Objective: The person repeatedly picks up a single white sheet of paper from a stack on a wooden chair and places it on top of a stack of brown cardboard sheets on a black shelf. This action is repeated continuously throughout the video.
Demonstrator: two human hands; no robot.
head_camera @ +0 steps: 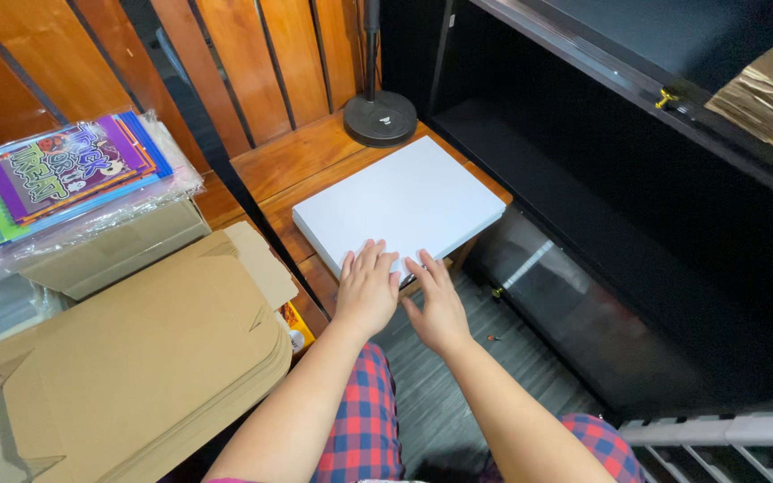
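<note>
White box (pixel 400 201) was pressed flat at near edge by left hand (pixel 367 291) and right hand (pixel 438 304), fingers spread, nothing clasped; closing step judged; firm grasp needed next.

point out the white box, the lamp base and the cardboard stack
white box (pixel 404 201), head view, middle of its lid
lamp base (pixel 380 118), head view, top of the round disc
cardboard stack (pixel 136 358), head view, top sheet

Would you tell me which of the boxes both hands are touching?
The closed white box on the wooden stand, under the left hand and right hand; the brown cardboard flats lie untouched.
</note>
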